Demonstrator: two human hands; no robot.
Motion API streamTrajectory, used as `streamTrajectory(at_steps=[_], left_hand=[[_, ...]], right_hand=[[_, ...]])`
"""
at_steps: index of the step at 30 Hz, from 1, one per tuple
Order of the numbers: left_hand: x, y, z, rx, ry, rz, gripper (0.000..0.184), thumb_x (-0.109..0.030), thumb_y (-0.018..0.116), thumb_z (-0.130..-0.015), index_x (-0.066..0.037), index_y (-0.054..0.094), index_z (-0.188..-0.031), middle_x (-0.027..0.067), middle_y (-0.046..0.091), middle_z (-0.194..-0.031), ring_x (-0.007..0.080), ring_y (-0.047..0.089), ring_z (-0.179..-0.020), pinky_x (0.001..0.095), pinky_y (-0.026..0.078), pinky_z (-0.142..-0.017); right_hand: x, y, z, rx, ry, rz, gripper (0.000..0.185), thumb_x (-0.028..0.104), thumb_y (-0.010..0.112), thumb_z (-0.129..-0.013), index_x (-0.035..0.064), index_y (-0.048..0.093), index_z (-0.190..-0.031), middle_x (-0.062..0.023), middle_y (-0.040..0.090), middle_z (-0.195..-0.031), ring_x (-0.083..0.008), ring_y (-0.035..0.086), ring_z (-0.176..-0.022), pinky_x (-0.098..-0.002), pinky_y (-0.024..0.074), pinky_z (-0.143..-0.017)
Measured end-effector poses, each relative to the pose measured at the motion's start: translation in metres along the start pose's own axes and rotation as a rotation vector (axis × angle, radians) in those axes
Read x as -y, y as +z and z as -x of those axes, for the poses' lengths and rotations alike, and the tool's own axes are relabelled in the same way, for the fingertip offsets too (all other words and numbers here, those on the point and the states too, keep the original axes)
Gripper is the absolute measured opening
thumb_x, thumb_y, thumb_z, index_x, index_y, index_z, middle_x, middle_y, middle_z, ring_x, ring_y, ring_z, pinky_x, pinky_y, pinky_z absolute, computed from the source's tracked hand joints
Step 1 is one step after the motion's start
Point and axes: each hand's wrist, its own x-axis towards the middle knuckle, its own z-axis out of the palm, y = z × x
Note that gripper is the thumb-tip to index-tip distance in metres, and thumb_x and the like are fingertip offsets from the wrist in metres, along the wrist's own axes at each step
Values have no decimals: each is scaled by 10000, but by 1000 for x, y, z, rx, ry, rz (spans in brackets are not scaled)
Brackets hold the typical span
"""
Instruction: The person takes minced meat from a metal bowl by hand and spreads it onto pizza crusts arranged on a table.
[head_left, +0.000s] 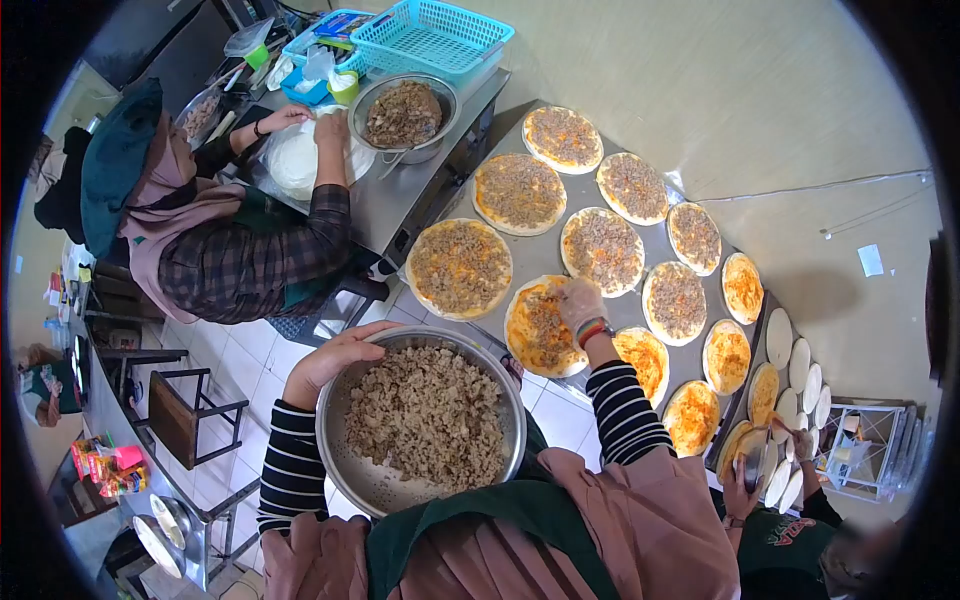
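And there, by the wall [640,60], blue baskets [435,70] sit on the tabletop [385,215], a green cup [344,88] nearby! Over left, a brown-topped stool [172,420] stands on pale tiles [240,355], bright packets [103,470] crowd a pink cup [127,457], and white paper [870,260] marks the wall!

A wide round silver metal bowl [392,486] is nearest, just left of centre, with brown crumbled meat [425,415] in it. Beyond it and to its right, round flat doughs topped with brown crumbles [602,250] lie on a grey metal table [537,252]; round flat doughs with orange sauce [728,356] lie along its right part. Further right are thin round plain pale doughs [801,363].

Beyond the bowl to the left, on another grey metal table [375,212], a round white dough [295,166] lies left of a round silver bowl [449,98] holding brown mixture [403,112]. A rectangular turquoise plastic basket [430,42] is behind them.
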Motion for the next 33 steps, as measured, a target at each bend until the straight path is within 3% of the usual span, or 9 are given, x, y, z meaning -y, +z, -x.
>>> streamTrajectory(at_steps=[8, 15, 20, 24, 26, 29, 31, 33], left_hand=[[-3, 6, 4, -41, 26, 39, 539, -203, 569, -791, 33, 408, -1249, 123, 532, -1153, 178, 530, -1029, 285, 390, -932], [-6, 7, -3, -19, 5, 26, 540, -198, 574, -788, 33, 408, -1247, 120, 533, -1151, 178, 527, -1037, 289, 386, -937], [-8, 8, -2, 17, 16, -6, 544, -194, 582, -786, 34, 408, -1248, 124, 532, -1158, 177, 531, -1033, 287, 393, -930], [-7, 9, -3, -8, 11, -2, 539, -193, 582, -785, 33, 414, -1245, 125, 532, -1158, 175, 532, -1032, 286, 397, -925], [-3, 6, -4, -16, 4, -33, 530, -196, 575, -788, 34, 421, -1240, 124, 535, -1153, 172, 531, -1031, 285, 398, -922], [-2, 9, -1, -44, -15, -11, 520, -196, 568, -792, 34, 425, -1236, 123, 537, -1150, 168, 535, -1021, 281, 399, -918], [1, 10, 2, -66, 5, 2, 518, -197, 566, -794, 34, 424, -1236, 123, 538, -1148, 166, 537, -1015, 279, 401, -915], [3, 11, 6, -95, 28, 15, 517, -198, 564, -795, 34, 424, -1235, 123, 539, -1146, 165, 540, -1010, 277, 404, -912]], right_hand=[[7, 13, 41, 194, -84, 171, 174, 182, 491, -806, 149, 644, -883, -77, 615, -936, -242, 589, -877, -348, 486, -771], [1, 14, 52, 92, -184, 229, 183, 159, 481, -823, 168, 633, -924, -66, 601, -929, -209, 583, -903, -334, 492, -765], [8, -18, 54, -7, 87, -7, 174, 156, 485, -819, 188, 641, -887, -42, 600, -942, -214, 582, -905, -360, 491, -756], [-11, -33, 9, -59, 67, 56, 190, 166, 467, -837, 126, 631, -925, -72, 597, -979, -233, 601, -891, -357, 499, -756], [-22, -29, -22, -22, -190, 338, 199, 162, 473, -829, 185, 660, -892, -64, 613, -933, -223, 602, -884, -355, 497, -722], [-14, -39, -52, 161, -58, 359, 224, 182, 461, -855, 134, 643, -976, -72, 605, -1038, -233, 612, -923, -342, 507, -756], [0, -62, -52, 234, -194, 452, 242, 166, 452, -864, 105, 648, -991, -83, 609, -1059, -233, 598, -977, -353, 507, -770], [-5, -46, -68, 152, -265, 511, 235, 168, 448, -852, 126, 678, -881, -67, 637, -929, -228, 617, -893, -345, 502, -744]])
